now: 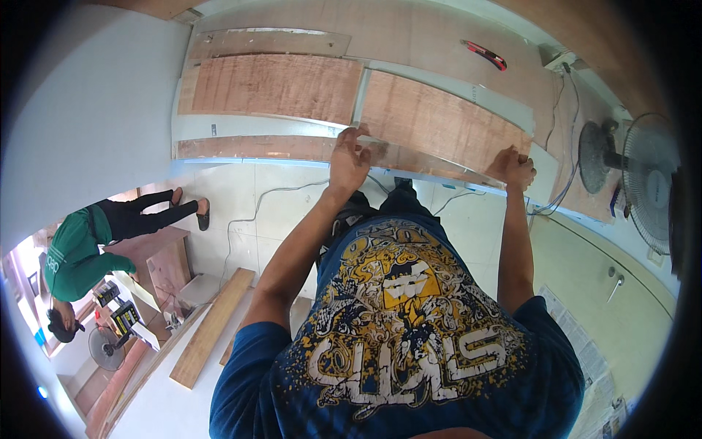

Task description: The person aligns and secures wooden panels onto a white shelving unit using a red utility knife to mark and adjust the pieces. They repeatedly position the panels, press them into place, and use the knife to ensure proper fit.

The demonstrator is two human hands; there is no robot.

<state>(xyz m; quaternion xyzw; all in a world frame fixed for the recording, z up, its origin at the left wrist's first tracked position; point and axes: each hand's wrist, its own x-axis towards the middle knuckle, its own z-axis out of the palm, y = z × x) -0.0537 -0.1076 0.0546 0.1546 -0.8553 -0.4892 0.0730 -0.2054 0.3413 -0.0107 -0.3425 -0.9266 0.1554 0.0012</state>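
Reddish-brown rectangular wooden board [442,121] flat ahead, right of matching wooden panel [278,88]. Right hand [518,171] pinching near right corner; left hand [349,161] bent-fingered by left corner, grip unclear. Best steadied evenly, both ends.

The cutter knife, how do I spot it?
Find the brown worktop across the top of the view. Look just beyond its right-hand wooden board. The cutter knife is slim, red and black, unlike that plain brown board.

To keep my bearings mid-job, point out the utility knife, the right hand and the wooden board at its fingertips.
Utility knife [488,56], head view: its red-and-black handle.
Right hand [518,170], head view: its back.
Wooden board [442,117], head view: its upper face.
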